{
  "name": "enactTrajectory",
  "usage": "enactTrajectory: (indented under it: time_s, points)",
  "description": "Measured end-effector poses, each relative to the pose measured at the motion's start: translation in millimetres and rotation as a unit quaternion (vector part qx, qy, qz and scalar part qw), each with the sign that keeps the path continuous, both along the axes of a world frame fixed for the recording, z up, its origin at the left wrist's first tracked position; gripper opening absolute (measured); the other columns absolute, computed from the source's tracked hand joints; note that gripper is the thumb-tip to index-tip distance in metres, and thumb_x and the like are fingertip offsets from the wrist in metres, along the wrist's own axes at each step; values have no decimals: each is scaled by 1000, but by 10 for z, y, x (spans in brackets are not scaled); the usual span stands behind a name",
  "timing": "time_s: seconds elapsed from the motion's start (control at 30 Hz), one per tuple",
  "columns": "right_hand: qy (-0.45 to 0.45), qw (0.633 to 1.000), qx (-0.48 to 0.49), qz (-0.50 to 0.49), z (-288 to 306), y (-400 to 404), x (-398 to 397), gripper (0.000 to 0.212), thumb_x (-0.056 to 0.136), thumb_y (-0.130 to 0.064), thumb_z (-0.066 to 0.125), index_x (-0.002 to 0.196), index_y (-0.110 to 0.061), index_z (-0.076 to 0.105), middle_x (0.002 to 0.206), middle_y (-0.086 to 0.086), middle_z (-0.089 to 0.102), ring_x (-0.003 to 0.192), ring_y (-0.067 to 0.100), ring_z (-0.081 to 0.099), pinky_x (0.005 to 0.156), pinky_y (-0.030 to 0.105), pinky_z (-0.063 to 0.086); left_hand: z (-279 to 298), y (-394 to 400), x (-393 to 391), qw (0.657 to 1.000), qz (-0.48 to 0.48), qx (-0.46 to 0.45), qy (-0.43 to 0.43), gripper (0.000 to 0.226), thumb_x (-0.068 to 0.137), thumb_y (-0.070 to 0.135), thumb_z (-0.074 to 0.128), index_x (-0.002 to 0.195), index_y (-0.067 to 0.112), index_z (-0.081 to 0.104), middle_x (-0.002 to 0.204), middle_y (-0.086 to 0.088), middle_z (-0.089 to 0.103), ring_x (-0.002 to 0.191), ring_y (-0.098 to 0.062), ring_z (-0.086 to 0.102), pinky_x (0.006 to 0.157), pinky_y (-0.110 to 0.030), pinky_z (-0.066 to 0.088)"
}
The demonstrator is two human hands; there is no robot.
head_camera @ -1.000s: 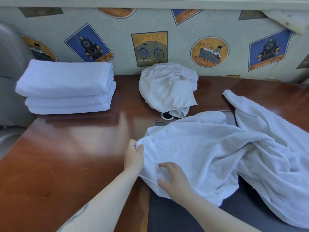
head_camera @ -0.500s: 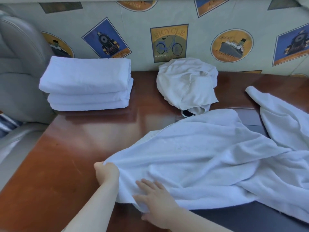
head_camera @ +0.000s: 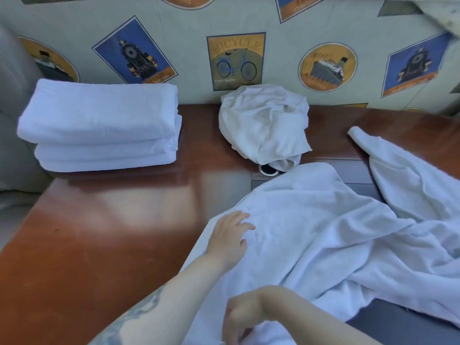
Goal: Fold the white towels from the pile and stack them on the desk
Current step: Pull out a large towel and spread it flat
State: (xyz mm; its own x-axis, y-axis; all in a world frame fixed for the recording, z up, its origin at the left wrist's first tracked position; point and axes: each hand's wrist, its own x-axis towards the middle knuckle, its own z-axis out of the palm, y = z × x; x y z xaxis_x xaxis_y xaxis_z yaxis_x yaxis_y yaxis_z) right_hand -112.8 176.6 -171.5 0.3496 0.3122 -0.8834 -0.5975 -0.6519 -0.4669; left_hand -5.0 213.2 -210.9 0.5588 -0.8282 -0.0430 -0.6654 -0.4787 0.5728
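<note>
A large white towel (head_camera: 323, 232) lies spread and rumpled over the right half of the brown desk (head_camera: 99, 232). My left hand (head_camera: 230, 235) rests flat on the towel's left part with its fingers straight. My right hand (head_camera: 241, 317) is at the towel's near edge, fingers curled down into the cloth. A stack of three folded white towels (head_camera: 99, 125) sits at the desk's back left. A crumpled white towel (head_camera: 263, 125) sits at the back middle against the wall.
A grey padded chair (head_camera: 12, 145) stands beside the desk's left end. A dark pad (head_camera: 410, 327) lies under the loose towel at the near right. A small round black and white thing (head_camera: 268, 169) peeks out under the crumpled towel. Bare wood shows left of my hands.
My left hand let go of the towel's corner and now lies flat further up on it. My right hand slid back to the near edge and curled. The towel lies more spread out.
</note>
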Motion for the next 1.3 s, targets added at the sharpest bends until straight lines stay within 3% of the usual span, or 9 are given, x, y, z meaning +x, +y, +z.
enactTrajectory:
  time_s: [0.1, 0.27, 0.4, 0.53, 0.7, 0.83, 1.0, 1.17, 1.3]
  points:
    - [52, 998, -32, -10, -104, -69, -115, 43, 97, -17, 50, 137, -2, 51, 139, 19, 53, 99, 17, 46, 90, 32, 44, -126, -162, 30, 998, 27, 55, -29, 40, 95, 23, 51, 135, 30, 51, 163, 4, 6, 150, -17, 1, 117, -29, 2]
    - [-29, 977, 52, -205, -146, -342, -159, 21, 72, -26, 61, 87, -19, 73, 95, 7, 74, 87, 20, 71, 81, 32, 57, -56, -331, 246, 954, 233, -28, 185, 26, 99, 29, 51, 119, 13, 47, 118, -3, 57, 115, -28, 53, 96, -39, 41]
    - [-257, 816, -111, -506, -182, -595, 81, 16, 81, -10, 57, 84, -24, 65, 80, -4, 71, 74, 10, 66, 72, 29, 51, 16, -428, 334, 914, 243, -49, 322, 27, 103, 33, 44, 95, 13, 59, 85, -3, 52, 80, -22, 51, 78, -33, 42]
    - [-416, 684, -267, -536, -113, -805, 390, 18, 90, -20, 54, 101, -32, 57, 99, -16, 58, 86, -4, 55, 67, 22, 39, 19, -356, 402, 927, 141, 55, 343, 26, 87, 26, 64, 66, 20, 52, 60, 1, 39, 57, -15, 33, 52, -26, 26]
    - [-393, 762, -411, -309, -222, -861, 609, 51, 91, -38, 55, 140, -29, 41, 132, -6, 46, 123, 17, 42, 95, 34, 34, 40, -205, 432, 949, 145, 79, 268, 26, 85, 26, 68, 63, 18, 55, 57, 4, 51, 56, -19, 45, 51, -26, 32]
    - [-283, 762, -397, -426, -325, -935, 350, 74, 86, -39, 57, 148, -27, 19, 121, -3, 34, 89, 25, 53, 69, 36, 44, 31, 73, 647, 908, 357, -57, 210, 19, 89, 22, 61, 73, 19, 51, 71, -1, 55, 73, -28, 52, 63, -33, 37]
    - [-176, 862, -413, -233, -166, -893, 625, 93, 77, -31, 57, 152, -27, 2, 84, -9, 47, 68, 17, 47, 50, 27, 30, -35, 403, 728, 868, 474, -3, 149, 16, 91, 22, 51, 78, 17, 45, 78, -4, 55, 82, -34, 56, 65, -36, 38]
    - [-202, 870, -437, -105, -79, -785, 831, 57, 79, -19, 59, 129, -16, 32, 82, -5, 48, 66, 16, 45, 52, 26, 30, 28, 478, 928, 928, 337, 159, 16, 28, 82, 18, 56, 108, 26, 61, 119, -1, 56, 114, -27, 48, 95, -39, 34]
    - [-226, 893, -388, -10, -74, -568, 857, 32, 88, -23, 54, 118, -17, 45, 97, 0, 58, 97, 26, 58, 67, 30, 37, 92, 40, 852, 966, 230, 94, -75, 46, 82, 22, 60, 128, 30, 55, 133, 6, 51, 123, -21, 42, 95, -35, 25]
